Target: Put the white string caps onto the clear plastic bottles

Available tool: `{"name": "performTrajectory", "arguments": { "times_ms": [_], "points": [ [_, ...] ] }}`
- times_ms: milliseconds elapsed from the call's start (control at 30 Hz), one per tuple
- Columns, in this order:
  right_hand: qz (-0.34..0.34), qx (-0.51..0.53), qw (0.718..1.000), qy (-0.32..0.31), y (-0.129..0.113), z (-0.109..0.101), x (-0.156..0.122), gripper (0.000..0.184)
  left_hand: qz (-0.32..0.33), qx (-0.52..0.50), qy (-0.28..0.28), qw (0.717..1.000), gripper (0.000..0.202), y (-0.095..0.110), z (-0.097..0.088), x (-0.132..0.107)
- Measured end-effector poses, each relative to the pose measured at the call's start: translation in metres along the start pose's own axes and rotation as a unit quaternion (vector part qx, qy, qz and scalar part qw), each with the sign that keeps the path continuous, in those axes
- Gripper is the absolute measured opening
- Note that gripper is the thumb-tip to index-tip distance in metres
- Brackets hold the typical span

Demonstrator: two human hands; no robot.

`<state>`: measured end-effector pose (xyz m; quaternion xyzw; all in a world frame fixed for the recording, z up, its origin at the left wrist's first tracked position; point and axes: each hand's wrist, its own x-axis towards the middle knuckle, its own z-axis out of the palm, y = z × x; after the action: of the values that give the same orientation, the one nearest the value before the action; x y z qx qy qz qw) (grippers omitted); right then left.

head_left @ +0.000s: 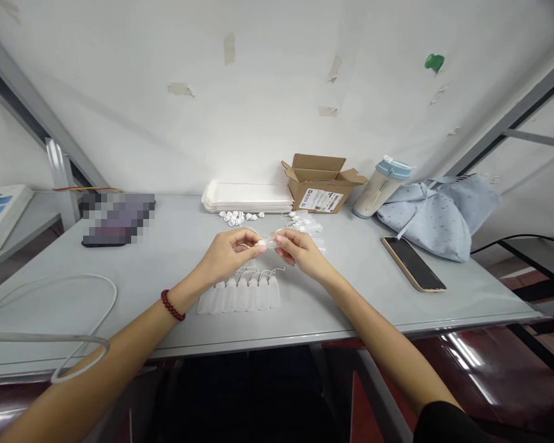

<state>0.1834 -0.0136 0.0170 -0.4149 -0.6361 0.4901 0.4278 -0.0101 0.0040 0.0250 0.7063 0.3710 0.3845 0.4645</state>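
Observation:
Both my hands meet above the middle of the desk around a small translucent plastic bottle (271, 243). My left hand (233, 251) pinches its white end, which looks like a cap; the fingertips partly hide it. My right hand (300, 249) grips the clear body from the other side, fingers closed. Below them lies a row of similar small bottles (242, 295), side by side with thin white cords or tubes at their tops. Beyond my left hand sits a cluster of small white caps (234, 218). More bottles (307, 224) lie in a loose pile behind my right hand.
A stack of white flat packs (249, 195) and an open cardboard box (321, 184) stand by the wall. To the right are a tumbler (381, 187), a light blue cloth bag (436, 215) and a phone (413, 264). A white cable (113, 301) loops at the left.

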Motion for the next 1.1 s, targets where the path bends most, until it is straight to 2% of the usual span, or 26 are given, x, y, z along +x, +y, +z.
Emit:
{"name": "performTrajectory", "arguments": {
  "times_ms": [100, 200, 300, 433, 600, 833, 1100],
  "points": [
    [-0.007, 0.005, 1.000, 0.005, 0.0003, 0.0000, 0.0002, 0.040, -0.008, 0.016, -0.027, 0.999, 0.026, 0.0043, -0.0006, 0.0010],
    [-0.024, -0.029, 0.999, 0.000, 0.0013, 0.0007, -0.0001, 0.038, -0.054, -0.012, -0.059, 0.997, 0.037, 0.0035, -0.0006, 0.0028],
    [-0.039, -0.058, 0.998, -0.007, 0.0023, 0.0018, -0.0008, 0.034, -0.113, -0.039, -0.069, 0.990, 0.039, -0.0009, -0.0006, 0.0035],
    [-0.038, -0.066, 0.997, -0.009, 0.0018, 0.0031, -0.0015, 0.035, -0.134, -0.057, -0.086, 0.986, 0.043, -0.0026, -0.0025, 0.0031],
    [-0.027, -0.066, 0.997, -0.010, 0.0012, 0.0033, -0.0015, 0.034, -0.093, -0.034, -0.073, 0.992, 0.039, 0.0030, -0.0032, 0.0024],
    [-0.016, -0.039, 0.999, -0.019, 0.0070, -0.0009, 0.0002, 0.034, -0.025, 0.046, -0.026, 0.998, 0.032, 0.0008, 0.0024, -0.0014],
    [0.032, 0.032, 0.999, -0.019, 0.0023, 0.0021, 0.0009, 0.035, 0.110, 0.182, -0.003, 0.977, 0.031, -0.0004, 0.0030, -0.0033]
  ]
}}
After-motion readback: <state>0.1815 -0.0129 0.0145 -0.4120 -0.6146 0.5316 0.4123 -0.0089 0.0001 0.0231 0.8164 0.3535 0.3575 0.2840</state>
